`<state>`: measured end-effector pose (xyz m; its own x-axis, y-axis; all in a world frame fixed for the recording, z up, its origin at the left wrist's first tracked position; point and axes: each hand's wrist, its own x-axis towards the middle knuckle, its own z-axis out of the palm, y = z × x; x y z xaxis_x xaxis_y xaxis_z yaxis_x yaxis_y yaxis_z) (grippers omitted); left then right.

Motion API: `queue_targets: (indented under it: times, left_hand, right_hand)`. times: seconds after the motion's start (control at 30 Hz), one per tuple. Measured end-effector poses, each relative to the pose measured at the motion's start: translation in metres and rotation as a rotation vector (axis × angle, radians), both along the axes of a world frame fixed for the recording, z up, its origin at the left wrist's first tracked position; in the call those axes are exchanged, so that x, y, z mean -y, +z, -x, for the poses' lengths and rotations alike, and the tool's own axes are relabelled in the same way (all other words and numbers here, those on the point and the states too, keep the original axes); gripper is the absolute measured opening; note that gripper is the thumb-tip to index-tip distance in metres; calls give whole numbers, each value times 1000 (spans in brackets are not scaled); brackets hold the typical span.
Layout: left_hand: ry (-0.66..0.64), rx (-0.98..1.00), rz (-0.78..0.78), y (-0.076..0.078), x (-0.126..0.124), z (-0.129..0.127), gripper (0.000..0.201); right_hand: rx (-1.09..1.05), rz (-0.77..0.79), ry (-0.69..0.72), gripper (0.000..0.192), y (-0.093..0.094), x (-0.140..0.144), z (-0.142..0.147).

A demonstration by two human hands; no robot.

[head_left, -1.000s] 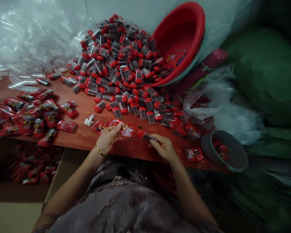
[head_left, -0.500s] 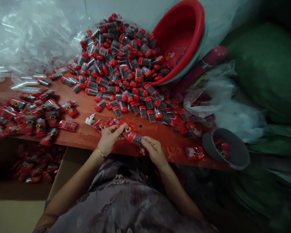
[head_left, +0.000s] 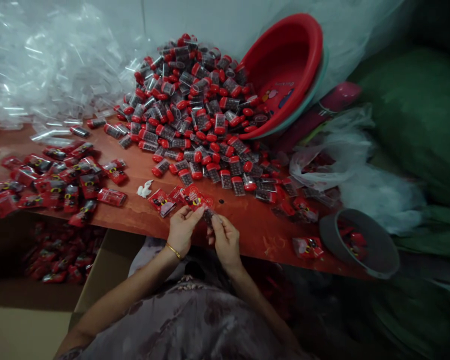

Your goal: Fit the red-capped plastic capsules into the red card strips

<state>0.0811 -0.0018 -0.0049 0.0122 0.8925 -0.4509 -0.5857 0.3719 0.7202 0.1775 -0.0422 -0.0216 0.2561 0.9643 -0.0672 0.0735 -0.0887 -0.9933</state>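
Close together at the table's front edge are my left hand (head_left: pixel 182 231) and my right hand (head_left: pixel 225 240). Both are closed, pinching a small dark-dotted plastic container (head_left: pixel 209 216) between the fingertips. The fingers cover most of it, so whether a wrapper encloses it is hidden. Just beyond my left fingers lie flat red printed packets (head_left: pixel 160 200) on the table. Behind them rises a big heap of clear containers with red caps (head_left: pixel 200 120). To the left is a pile of red wrapped packs (head_left: pixel 56 182).
A red basin (head_left: pixel 315 45) leans behind the heap. A grey bowl (head_left: pixel 388 255) with red pieces stands at the right edge, near a single pack (head_left: pixel 308 247). Clear plastic sleeves (head_left: pixel 52 65) fill the back left. Below, a cardboard box (head_left: pixel 92 270) holds red packs.
My hands have drawn closer together around the container, which was stretched out between them with its red printed end showing. The whole view has shifted slightly.
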Motion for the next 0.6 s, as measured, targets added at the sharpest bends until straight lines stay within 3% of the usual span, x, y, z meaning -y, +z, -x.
queue_targets:
  times: [0.13, 0.23, 0.6]
  left_hand:
    - [-21, -41, -24, 0, -4, 1, 40]
    - [-118, -33, -27, 1, -12, 7, 38]
    - [-297, -6, -66, 6, -21, 19, 40]
  right_hand:
    - [-1, -1, 65, 39, 1, -4, 2]
    - [34, 29, 155, 39, 8, -9, -1]
    - [-93, 34, 163, 39, 3, -19, 15]
